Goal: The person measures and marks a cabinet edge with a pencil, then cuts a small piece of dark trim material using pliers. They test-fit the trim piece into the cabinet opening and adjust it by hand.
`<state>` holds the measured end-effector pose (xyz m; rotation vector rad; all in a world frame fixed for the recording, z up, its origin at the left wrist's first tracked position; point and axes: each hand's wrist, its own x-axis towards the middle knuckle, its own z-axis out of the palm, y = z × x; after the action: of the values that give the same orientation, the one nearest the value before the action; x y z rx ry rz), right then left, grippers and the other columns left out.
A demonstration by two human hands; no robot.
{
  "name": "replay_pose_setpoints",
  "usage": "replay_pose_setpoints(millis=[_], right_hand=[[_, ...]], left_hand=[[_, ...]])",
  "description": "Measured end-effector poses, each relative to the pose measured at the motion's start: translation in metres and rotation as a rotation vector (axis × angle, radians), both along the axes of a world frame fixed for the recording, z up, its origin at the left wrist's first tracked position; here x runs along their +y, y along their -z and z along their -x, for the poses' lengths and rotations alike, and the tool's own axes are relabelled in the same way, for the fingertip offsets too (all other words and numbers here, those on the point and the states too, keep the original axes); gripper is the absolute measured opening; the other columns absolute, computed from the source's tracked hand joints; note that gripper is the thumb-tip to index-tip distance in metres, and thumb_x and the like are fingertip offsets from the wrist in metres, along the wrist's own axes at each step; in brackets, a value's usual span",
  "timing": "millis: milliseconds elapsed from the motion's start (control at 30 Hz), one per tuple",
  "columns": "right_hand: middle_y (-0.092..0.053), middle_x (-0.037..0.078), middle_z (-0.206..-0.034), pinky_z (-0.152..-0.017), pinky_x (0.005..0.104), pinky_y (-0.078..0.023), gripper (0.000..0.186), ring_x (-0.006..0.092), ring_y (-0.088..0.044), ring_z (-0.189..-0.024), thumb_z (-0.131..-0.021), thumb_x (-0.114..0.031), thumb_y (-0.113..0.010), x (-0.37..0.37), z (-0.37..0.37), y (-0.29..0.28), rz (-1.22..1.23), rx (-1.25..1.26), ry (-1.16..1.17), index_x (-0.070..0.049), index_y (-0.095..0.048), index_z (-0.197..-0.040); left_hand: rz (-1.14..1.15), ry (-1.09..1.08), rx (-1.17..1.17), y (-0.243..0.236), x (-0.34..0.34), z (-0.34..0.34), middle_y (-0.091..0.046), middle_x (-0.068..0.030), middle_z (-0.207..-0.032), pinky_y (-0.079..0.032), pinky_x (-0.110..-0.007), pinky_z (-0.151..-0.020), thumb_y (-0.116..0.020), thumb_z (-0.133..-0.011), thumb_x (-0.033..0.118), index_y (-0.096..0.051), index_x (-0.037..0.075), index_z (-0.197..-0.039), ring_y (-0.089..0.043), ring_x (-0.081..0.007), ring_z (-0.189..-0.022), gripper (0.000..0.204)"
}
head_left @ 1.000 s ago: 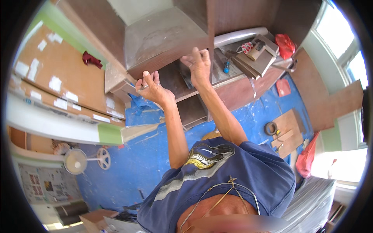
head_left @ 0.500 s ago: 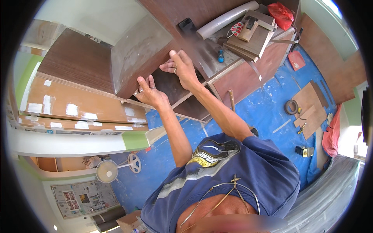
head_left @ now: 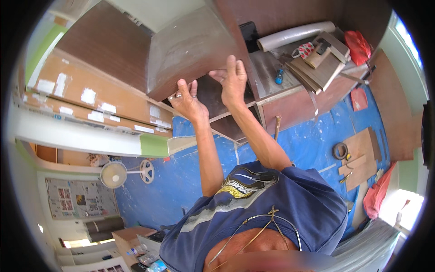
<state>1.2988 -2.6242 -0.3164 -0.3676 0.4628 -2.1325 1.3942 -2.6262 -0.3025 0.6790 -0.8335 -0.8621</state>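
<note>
A brown wooden board (head_left: 199, 75) with a dusty grey panel (head_left: 192, 45) behind it forms the front of a box-like part of the cabinet. My left hand (head_left: 189, 105) is at its lower edge, thumb up against the face and fingers curled near the underside. Farther right, my right hand (head_left: 233, 88) meets the same board near its right end, thumb raised along the face and other fingers bent toward the lower edge. Parts of the fingers on both hands are hidden. Below the board is a dark open compartment (head_left: 213, 93).
On the cabinet top at right are a plastic-wrapped roll (head_left: 297, 36), stacked wooden boards (head_left: 312, 75), a blue-handled tool (head_left: 279, 77) and a red bag (head_left: 358, 47). A wooden handle (head_left: 277, 127) leans at the cabinet front. Blue sheeting (head_left: 290, 145) covers the floor; a fan (head_left: 114, 175) stands left.
The view has shifted, so the cabinet appears farther right. My right hand has turned more upright, its fingers pointing up the board. My left hand stays at the lower edge.
</note>
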Motion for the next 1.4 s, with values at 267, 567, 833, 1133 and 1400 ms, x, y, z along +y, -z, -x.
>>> replay_pose_setpoints(millis=[267, 567, 833, 1133, 1400], right_hand=[[-0.064, 0.009, -0.087, -0.075, 0.0374, -0.062, 0.033, 0.0221, -0.071, -0.074, -0.107, -0.038, -0.056, -0.001, 0.006, 0.003, 0.014, 0.059, 0.000, -0.007, -0.052, -0.098], [-0.064, 0.010, -0.088, -0.085, 0.0427, -0.061, 0.036, 0.0237, -0.071, -0.078, -0.106, -0.042, -0.057, 0.005, 0.007, -0.002, -0.011, 0.122, 0.004, -0.007, -0.050, -0.101], [-0.065, 0.011, -0.086, -0.082, 0.0432, -0.061, 0.037, 0.0239, -0.071, -0.079, -0.106, -0.043, -0.056, 0.004, 0.009, 0.001, -0.045, 0.152, 0.000, -0.008, -0.049, -0.095], [-0.064, 0.010, -0.084, -0.077, 0.0419, -0.062, 0.038, 0.0256, -0.071, -0.079, -0.107, -0.042, -0.055, 0.004, 0.011, 0.001, -0.074, 0.176, 0.034, -0.007, -0.050, -0.092], [-0.062, 0.009, -0.087, -0.078, 0.0444, -0.062, 0.037, 0.0271, -0.071, -0.079, -0.107, -0.041, -0.056, 0.002, 0.013, 0.004, -0.044, 0.174, 0.039, -0.005, -0.053, -0.098]], left_hand=[[0.021, 0.038, 0.064, -0.003, 0.002, 0.003, -0.057, -0.0072, -0.126, -0.062, -0.039, -0.085, -0.072, -0.097, 0.015, -0.043, 0.009, -0.137, -0.063, -0.0190, -0.106, 0.050], [0.067, 0.133, 0.198, -0.002, -0.008, -0.001, -0.061, -0.0071, -0.119, -0.064, -0.030, -0.071, -0.073, -0.096, 0.015, -0.045, 0.007, -0.136, -0.066, -0.0153, -0.096, 0.050], [0.041, 0.184, 0.274, 0.009, -0.014, 0.003, -0.062, -0.0068, -0.121, -0.063, -0.031, -0.070, -0.068, -0.099, 0.012, -0.050, 0.008, -0.134, -0.065, -0.0163, -0.103, 0.040], [0.094, 0.078, 0.154, 0.010, -0.015, 0.004, -0.062, -0.0103, -0.120, -0.064, -0.033, -0.073, -0.074, -0.096, 0.023, -0.046, 0.007, -0.138, -0.066, -0.0179, -0.097, 0.052], [0.104, 0.127, 0.167, 0.010, -0.015, 0.002, -0.062, -0.0108, -0.120, -0.065, -0.030, -0.072, -0.074, -0.097, 0.022, -0.047, 0.008, -0.138, -0.070, -0.0186, -0.092, 0.051]])
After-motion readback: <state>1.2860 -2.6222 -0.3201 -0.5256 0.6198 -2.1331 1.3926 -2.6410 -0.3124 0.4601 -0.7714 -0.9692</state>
